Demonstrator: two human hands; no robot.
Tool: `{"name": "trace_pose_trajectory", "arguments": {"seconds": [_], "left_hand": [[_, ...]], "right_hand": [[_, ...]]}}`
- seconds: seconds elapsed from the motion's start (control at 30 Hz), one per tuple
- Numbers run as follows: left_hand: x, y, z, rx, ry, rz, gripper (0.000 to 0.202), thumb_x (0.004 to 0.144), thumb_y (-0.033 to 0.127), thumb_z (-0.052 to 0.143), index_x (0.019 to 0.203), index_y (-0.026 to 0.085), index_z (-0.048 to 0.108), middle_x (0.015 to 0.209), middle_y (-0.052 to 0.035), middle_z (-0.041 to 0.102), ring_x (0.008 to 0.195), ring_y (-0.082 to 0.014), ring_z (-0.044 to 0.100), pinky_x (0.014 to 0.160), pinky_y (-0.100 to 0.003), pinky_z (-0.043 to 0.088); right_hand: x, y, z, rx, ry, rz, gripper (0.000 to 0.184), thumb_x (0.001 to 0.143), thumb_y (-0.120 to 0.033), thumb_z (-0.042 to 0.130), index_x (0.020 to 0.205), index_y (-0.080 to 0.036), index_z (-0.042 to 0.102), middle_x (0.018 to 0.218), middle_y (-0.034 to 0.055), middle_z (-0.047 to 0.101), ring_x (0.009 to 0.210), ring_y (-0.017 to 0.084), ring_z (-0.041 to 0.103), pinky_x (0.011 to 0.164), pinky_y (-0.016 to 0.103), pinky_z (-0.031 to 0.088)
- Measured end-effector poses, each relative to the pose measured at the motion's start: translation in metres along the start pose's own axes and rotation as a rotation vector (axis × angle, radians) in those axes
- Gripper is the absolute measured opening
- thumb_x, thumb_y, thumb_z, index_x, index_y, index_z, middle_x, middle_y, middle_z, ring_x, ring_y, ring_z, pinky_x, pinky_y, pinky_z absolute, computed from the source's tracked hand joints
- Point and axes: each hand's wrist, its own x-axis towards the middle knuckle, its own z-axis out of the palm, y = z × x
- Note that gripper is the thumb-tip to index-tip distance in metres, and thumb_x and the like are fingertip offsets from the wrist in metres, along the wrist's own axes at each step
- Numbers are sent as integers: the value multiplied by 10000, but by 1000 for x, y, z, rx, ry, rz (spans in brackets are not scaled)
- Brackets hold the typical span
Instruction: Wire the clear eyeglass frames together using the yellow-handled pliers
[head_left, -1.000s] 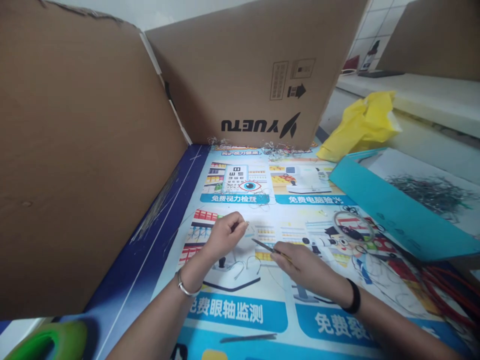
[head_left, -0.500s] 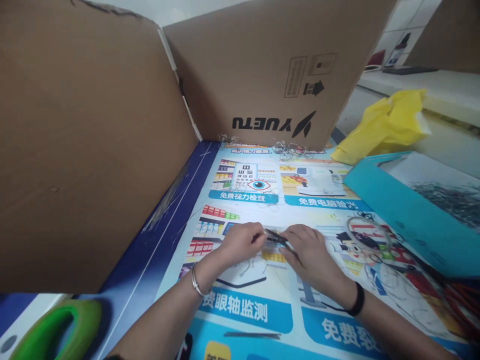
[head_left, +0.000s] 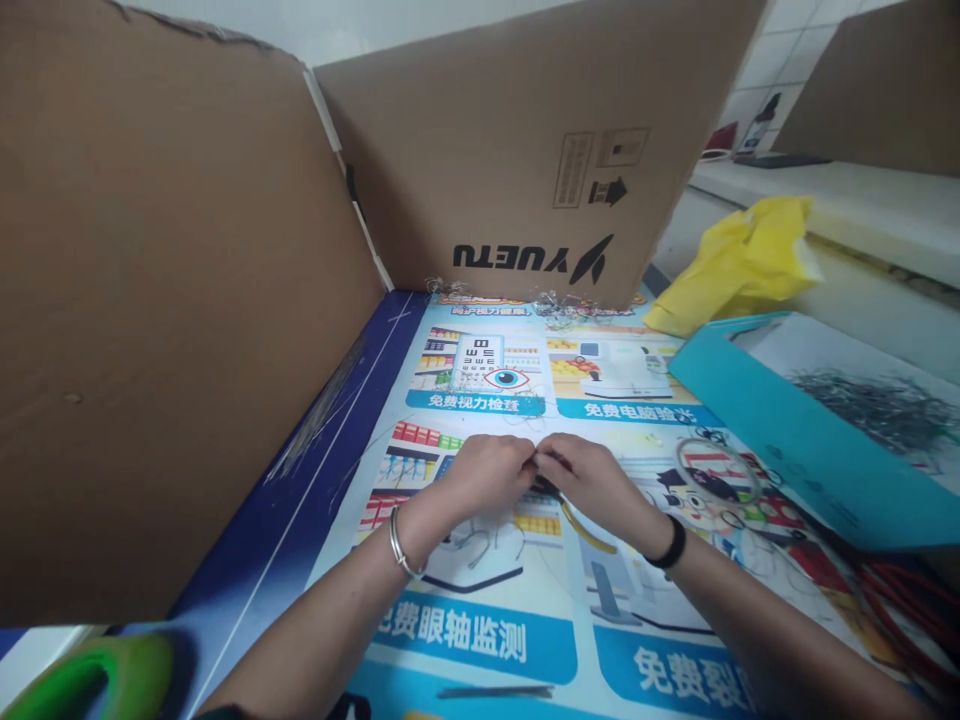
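My left hand (head_left: 491,475) and my right hand (head_left: 592,485) meet above the printed mat, fingertips pinched together. Whatever lies between the fingertips is too small or hidden to make out. Just below them are pliers (head_left: 589,530) with a yellow handle and a dark head, partly covered by my fingers; the handle sticks out beneath my right hand. Thin bent pieces of wire (head_left: 480,548) are scattered on the mat close to my left hand. A small bundle of straight wires (head_left: 495,691) lies nearer to me.
Cardboard panels (head_left: 517,150) stand at the back and left. To the right is a blue box (head_left: 757,440) holding many wire pieces, with a yellow bag (head_left: 735,265) behind it. A wire coil (head_left: 679,470) lies on the mat. Green tape (head_left: 142,675) sits at front left.
The dark pliers were in my right hand, against my left fingers. Now they are below my hands, and my right fingertips have come to my left ones. The view has shifted slightly.
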Motion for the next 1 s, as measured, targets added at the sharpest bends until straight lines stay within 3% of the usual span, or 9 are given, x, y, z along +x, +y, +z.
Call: {"name": "trace_pose_trajectory", "arguments": {"seconds": [0.17, 0.37, 0.5, 0.77, 0.9, 1.0], "left_hand": [[16, -23, -3, -102, 22, -8, 168, 773, 243, 505, 669, 203, 630, 645, -14, 649, 588, -164, 554, 532, -245, 347], [38, -62, -26, -215, 132, -103, 209, 820, 293, 458, 737, 182, 615, 614, 8, 632, 585, -139, 563, 536, -222, 375], [55, -73, -22, -225, 169, -106, 166, 803, 252, 473, 776, 185, 623, 672, 5, 649, 633, -146, 584, 573, -231, 412], [58, -72, 7, -171, 143, 23, 276, 754, 61, 467, 882, 207, 663, 1001, -36, 630, 968, -185, 576, 850, -288, 439], [56, -71, 14, 34, 126, 168, 298, 793, 71, 480, 978, 235, 647, 1095, -44, 578, 1011, -196, 554, 837, -291, 452], [56, -70, 17, 200, 111, 270, 223, 838, 108, 482, 931, 217, 653, 1076, -64, 584, 992, -224, 549, 824, -335, 444]], "right_hand": [[25, 14, -6, 148, 42, 36, 165, 775, -266, 511, 643, -206, 590, 618, -25, 582, 604, 138, 516, 566, 247, 373], [53, 35, -12, 311, 409, 152, 225, 795, -389, 512, 734, -183, 579, 645, 0, 565, 568, 130, 492, 528, 250, 392], [54, 45, -3, 375, 570, 180, 251, 799, -416, 512, 731, -181, 571, 624, -1, 554, 567, 133, 490, 544, 260, 406], [44, 54, 10, 407, 588, 188, 217, 774, -398, 546, 717, -194, 590, 598, -17, 553, 568, 133, 481, 564, 267, 389], [46, 55, 10, 433, 574, 190, 204, 760, -391, 555, 714, -196, 590, 604, -16, 554, 563, 131, 479, 559, 266, 389], [47, 55, 10, 460, 568, 199, 212, 756, -400, 560, 706, -196, 591, 594, -18, 553, 557, 127, 479, 549, 261, 391]]}}
